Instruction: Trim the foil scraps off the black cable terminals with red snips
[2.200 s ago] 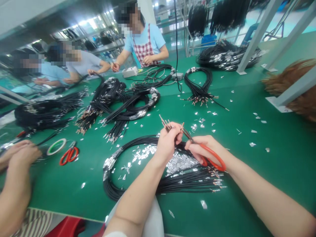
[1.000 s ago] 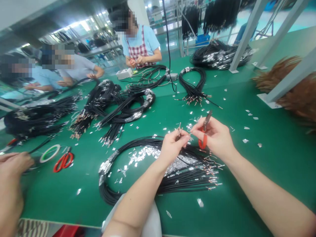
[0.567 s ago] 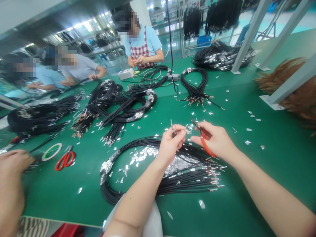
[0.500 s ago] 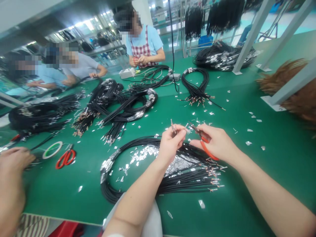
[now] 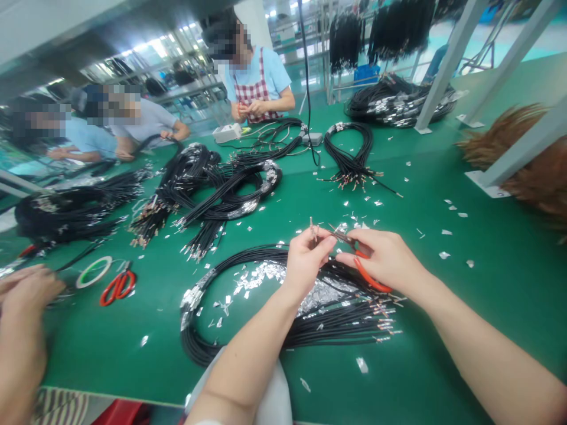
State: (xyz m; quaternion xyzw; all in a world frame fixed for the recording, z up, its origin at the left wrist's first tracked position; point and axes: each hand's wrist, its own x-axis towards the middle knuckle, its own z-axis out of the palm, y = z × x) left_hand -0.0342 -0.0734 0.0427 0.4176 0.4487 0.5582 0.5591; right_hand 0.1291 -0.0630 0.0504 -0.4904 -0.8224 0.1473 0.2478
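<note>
Just above a coiled bundle of black cables [image 5: 195, 330], my left hand [image 5: 306, 260] pinches a cable end [image 5: 312, 230] whose stripped tip sticks up past the fingers. My right hand [image 5: 385, 254] grips red-handled scissors [image 5: 370, 276], with the blades pointing left at the cable end, close to my left fingertips. Below my hands the bundle's many stripped ends [image 5: 383, 321] fan out to the right. Silver foil scraps [image 5: 261, 277] lie inside the loop, and foil wraps the bundle's left bend.
Further black cable coils [image 5: 230, 189] lie across the green table [image 5: 425, 378]. A second pair of red scissors [image 5: 117, 285] and a tape roll [image 5: 94, 271] rest at left, near another person's hand [image 5: 31, 289]. White metal posts [image 5: 514, 159] stand at right. Co-workers sit opposite.
The scissors have shifted slightly left, bringing their blades up to the cable end by my left fingers. My left hand stays nearly in place.
</note>
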